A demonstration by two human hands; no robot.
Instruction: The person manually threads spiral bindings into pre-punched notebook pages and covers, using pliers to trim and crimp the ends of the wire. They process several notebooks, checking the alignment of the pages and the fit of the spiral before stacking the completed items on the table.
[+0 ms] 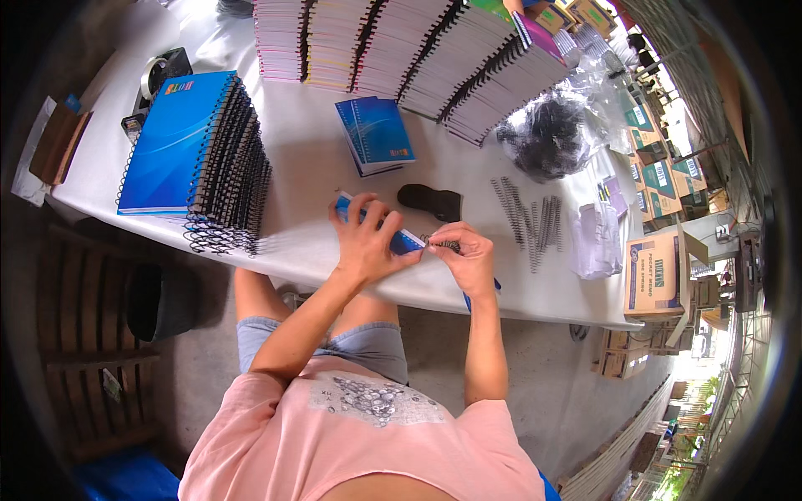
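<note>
My left hand [366,240] grips a small blue-covered notebook [406,241] near the table's front edge, fingers over its top and thumb along the near side. At the notebook's right end, my right hand [465,257] pinches a dark spiral binding coil [448,245]; whether the coil is threaded into the holes is too small to tell. Just beyond my hands lies a black, sole-shaped piece [430,201]. Farther back rests a short pile of small blue notebooks [378,134]. Several loose dark coils [528,219] lie side by side to the right.
A tall stack of spiral-bound blue notebooks [180,146] stands at left, beside a tape dispenser [159,79]. Rows of bound notebooks [376,46] line the back. Plastic bags with dark coils [547,138] sit back right. A cardboard box [656,275] stands past the table's right edge.
</note>
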